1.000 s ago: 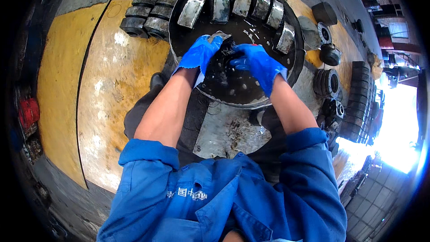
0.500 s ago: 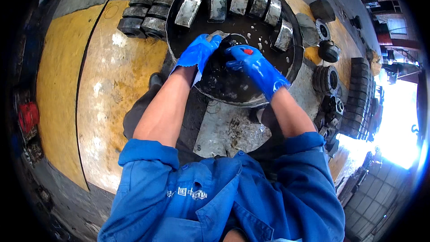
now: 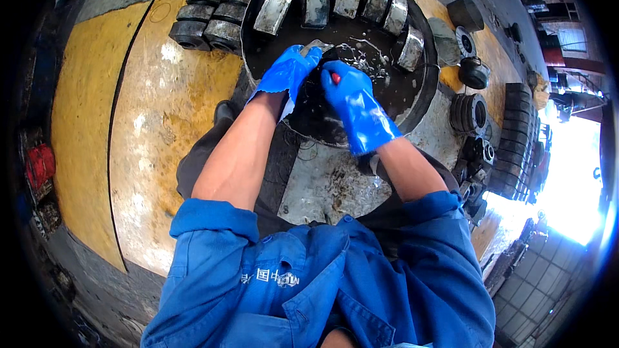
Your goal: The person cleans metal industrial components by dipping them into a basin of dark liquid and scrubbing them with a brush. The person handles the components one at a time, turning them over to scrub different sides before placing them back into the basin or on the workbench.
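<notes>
My left hand (image 3: 284,76), in a blue rubber glove, is closed around a greyish metal piece (image 3: 317,45) whose edge shows past the fingers. Most of that piece is hidden. My right hand (image 3: 353,100), gloved alike, is closed on a tool with a red handle (image 3: 335,78); its working end is out of sight. Both hands are close together over a large round metal basin (image 3: 427,84) of dark liquid. Ripples and splashes show just beyond the right hand. Along the basin's far side stand several wet metal blocks (image 3: 316,1).
Stacked dark cylindrical metal parts (image 3: 219,22) stand left of the basin, on yellow-painted boards (image 3: 145,122). On the right are a dark pot-like part (image 3: 474,73), ribbed rings (image 3: 469,113) and a long row of dark ribbed parts (image 3: 516,135). My knees flank the basin's near side.
My right hand has turned upright and drawn slightly left and nearer, with the red handle moving left. Fresh splashes appear in the liquid. My left hand has barely moved.
</notes>
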Tool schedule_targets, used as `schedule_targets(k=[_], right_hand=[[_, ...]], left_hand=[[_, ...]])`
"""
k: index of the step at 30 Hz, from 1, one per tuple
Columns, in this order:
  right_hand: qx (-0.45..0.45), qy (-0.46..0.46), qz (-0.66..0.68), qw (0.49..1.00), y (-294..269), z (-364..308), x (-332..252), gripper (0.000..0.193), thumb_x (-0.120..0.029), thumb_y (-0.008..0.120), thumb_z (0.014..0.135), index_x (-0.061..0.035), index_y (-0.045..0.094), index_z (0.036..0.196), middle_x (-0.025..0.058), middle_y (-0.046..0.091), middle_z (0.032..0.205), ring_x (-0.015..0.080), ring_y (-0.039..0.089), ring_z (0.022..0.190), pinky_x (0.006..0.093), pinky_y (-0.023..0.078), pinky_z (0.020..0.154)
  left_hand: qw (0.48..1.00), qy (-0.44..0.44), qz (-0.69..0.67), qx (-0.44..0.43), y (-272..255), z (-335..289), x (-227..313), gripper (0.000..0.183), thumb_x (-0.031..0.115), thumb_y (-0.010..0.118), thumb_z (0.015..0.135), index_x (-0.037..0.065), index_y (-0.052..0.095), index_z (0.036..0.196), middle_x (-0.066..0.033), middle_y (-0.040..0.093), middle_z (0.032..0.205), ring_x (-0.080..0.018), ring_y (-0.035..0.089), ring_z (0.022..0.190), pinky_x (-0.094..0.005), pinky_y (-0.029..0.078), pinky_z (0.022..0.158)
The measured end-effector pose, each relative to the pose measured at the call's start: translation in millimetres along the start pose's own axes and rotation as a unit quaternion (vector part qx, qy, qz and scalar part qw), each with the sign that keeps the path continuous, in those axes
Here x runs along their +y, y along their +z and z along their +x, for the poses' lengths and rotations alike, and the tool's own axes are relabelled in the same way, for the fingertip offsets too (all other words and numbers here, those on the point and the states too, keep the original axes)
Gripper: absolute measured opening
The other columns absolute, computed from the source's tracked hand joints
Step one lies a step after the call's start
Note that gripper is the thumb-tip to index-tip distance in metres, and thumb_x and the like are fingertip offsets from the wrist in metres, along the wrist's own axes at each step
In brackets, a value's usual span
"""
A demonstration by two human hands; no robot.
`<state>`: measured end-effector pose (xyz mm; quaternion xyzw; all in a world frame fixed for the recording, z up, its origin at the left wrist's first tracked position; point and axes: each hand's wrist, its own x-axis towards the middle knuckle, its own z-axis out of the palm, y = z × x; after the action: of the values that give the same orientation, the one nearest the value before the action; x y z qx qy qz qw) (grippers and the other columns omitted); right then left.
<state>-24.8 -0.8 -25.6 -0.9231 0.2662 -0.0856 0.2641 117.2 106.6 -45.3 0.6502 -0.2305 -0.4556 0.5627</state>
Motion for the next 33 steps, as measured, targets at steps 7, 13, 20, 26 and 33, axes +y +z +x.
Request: schedule_targets(k=[7, 13, 20, 26, 33], right_hand=[[-0.115, 0.245, 0.335, 0.902, -42, 11, 5, 0.034, -0.028, 0.068, 0.095, 0.0001, 0.071, 0.115, 0.0093, 0.074, 0.100, 0.0208, 0.072, 0.086, 0.0328, 0.057, 0.077], [-0.011, 0.351, 0.609, 0.711, -21, 0, 31, 0.032, -0.025, 0.059, 0.102, -0.0060, 0.065, 0.127, 0.0148, 0.071, 0.118, 0.0282, 0.072, 0.097, 0.0403, 0.059, 0.082], [-0.117, 0.404, 0.616, 0.666, -9, 15, 46, 0.035, -0.027, 0.058, 0.103, -0.0074, 0.065, 0.130, 0.0129, 0.071, 0.120, 0.0301, 0.071, 0.103, 0.0412, 0.057, 0.088], [-0.203, 0.166, 0.321, 0.910, -33, 14, 23, 0.033, -0.027, 0.067, 0.098, -0.0034, 0.070, 0.121, 0.0094, 0.074, 0.108, 0.0185, 0.070, 0.096, 0.0348, 0.056, 0.084], [-0.038, -0.013, 0.051, 0.998, -41, -1, 11, 0.025, -0.027, 0.068, 0.093, -0.0126, 0.074, 0.112, 0.0186, 0.074, 0.101, 0.0367, 0.072, 0.096, 0.0433, 0.057, 0.082]], left_hand=[[0.999, 0.019, 0.028, -0.021, -1, 1, 10, 0.050, 0.045, 0.057, 0.103, 0.001, 0.068, 0.126, -0.0078, 0.072, 0.113, -0.0143, 0.060, 0.105, -0.0325, 0.047, 0.096], [0.998, 0.018, -0.057, -0.010, 1, 21, -30, 0.049, 0.043, 0.057, 0.101, 0.000, 0.067, 0.123, -0.0140, 0.071, 0.112, -0.0211, 0.064, 0.101, -0.0370, 0.049, 0.090], [1.000, 0.013, -0.010, 0.000, 4, 18, -28, 0.050, 0.043, 0.058, 0.100, -0.002, 0.066, 0.121, -0.0191, 0.070, 0.115, -0.0274, 0.064, 0.103, -0.0394, 0.049, 0.091], [0.992, 0.115, 0.042, -0.030, 12, 13, -7, 0.044, 0.037, 0.057, 0.102, 0.001, 0.067, 0.125, -0.0177, 0.071, 0.117, -0.0302, 0.065, 0.110, -0.0386, 0.048, 0.096], [0.995, 0.091, 0.012, -0.050, 15, 25, -24, 0.042, 0.034, 0.058, 0.102, 0.005, 0.066, 0.131, -0.0159, 0.071, 0.121, -0.0280, 0.064, 0.115, -0.0370, 0.047, 0.101]])
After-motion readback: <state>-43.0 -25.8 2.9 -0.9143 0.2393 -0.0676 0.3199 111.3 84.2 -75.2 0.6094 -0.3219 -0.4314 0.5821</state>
